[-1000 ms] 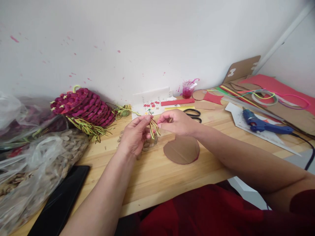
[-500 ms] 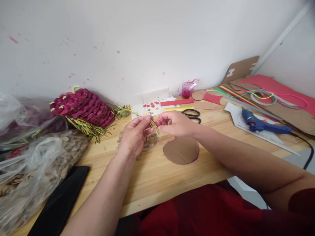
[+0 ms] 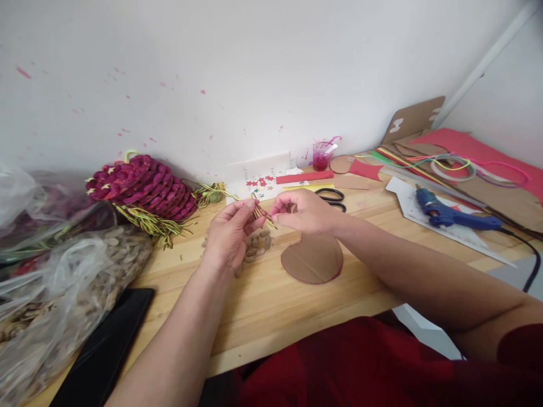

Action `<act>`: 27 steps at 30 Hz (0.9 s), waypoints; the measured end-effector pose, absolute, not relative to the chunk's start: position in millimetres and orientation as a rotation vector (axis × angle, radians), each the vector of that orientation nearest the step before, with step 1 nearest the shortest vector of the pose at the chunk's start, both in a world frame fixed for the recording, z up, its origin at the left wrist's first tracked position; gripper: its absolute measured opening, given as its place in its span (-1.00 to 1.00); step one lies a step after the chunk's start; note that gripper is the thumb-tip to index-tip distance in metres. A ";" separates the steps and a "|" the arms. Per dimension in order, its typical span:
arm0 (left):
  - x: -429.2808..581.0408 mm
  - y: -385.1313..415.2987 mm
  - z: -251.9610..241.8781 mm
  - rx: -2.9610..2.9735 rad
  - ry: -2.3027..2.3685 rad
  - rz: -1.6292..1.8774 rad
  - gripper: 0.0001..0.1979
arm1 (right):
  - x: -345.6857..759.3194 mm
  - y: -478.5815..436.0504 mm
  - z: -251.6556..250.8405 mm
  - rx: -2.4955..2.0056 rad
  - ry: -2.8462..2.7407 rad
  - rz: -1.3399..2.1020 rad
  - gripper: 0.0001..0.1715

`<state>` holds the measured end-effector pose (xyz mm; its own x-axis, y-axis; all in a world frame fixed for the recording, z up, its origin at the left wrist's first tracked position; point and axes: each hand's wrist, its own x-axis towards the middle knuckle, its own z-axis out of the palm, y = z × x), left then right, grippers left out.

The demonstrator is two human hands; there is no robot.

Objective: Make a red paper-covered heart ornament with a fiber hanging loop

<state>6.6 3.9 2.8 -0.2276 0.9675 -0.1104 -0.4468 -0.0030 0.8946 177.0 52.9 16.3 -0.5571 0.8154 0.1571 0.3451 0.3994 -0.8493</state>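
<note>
Between the thumb and fingers of my left hand (image 3: 231, 232) is a small bundle of yellow-green and brown yarn strands (image 3: 259, 211). My right hand (image 3: 303, 212) pinches the loose ends of the strands, just right of the left fingertips. Both hands hover over the wooden table (image 3: 246, 316). Under and behind the left hand lie several small brown pieces (image 3: 257, 246), partly hidden. A round cardboard disc (image 3: 313, 259) with a dark reddish edge rests below the right hand. Black-handled scissors (image 3: 331, 196) lie just behind the right wrist, their blades hidden.
A stack of magenta pieces (image 3: 148, 183) with yarn fringe stands at left, beside plastic bags (image 3: 80, 271) of brown pieces. Star stickers (image 3: 261, 183) and a cup of magenta paint (image 3: 322, 155) are at the back. A blue glue gun (image 3: 453, 215) lies right.
The strands between my hands have spread apart, and the right fingertips have shifted slightly along their ends. The table items stay in place.
</note>
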 end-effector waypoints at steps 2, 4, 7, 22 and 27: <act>6.8 3.7 3.9 0.696 1.058 1.520 -0.68 | 177.8 53.7 15.1 -0.966 -2.089 1.086 -0.95; 6.7 3.3 5.1 0.699 1.072 1.498 -0.66 | 178.5 55.3 13.1 -0.945 -2.078 1.095 -0.95; 6.0 2.3 6.0 0.705 1.100 1.458 -0.65 | 179.0 57.8 11.8 -0.915 -1.984 1.176 -0.94; 5.8 1.1 3.5 0.813 1.134 1.450 -0.67 | 181.0 54.6 23.2 -0.854 -1.444 2.157 -0.87; 6.8 -0.1 4.5 0.864 1.123 1.468 -0.69 | 182.9 56.5 24.5 -0.778 -1.310 2.382 -0.82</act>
<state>6.8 -0.1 4.5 -0.1919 0.9802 -0.0487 -0.3034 -0.0121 0.9528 182.9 56.5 24.5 -0.8034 0.5088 -0.3095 -0.0114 -0.5327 -0.8462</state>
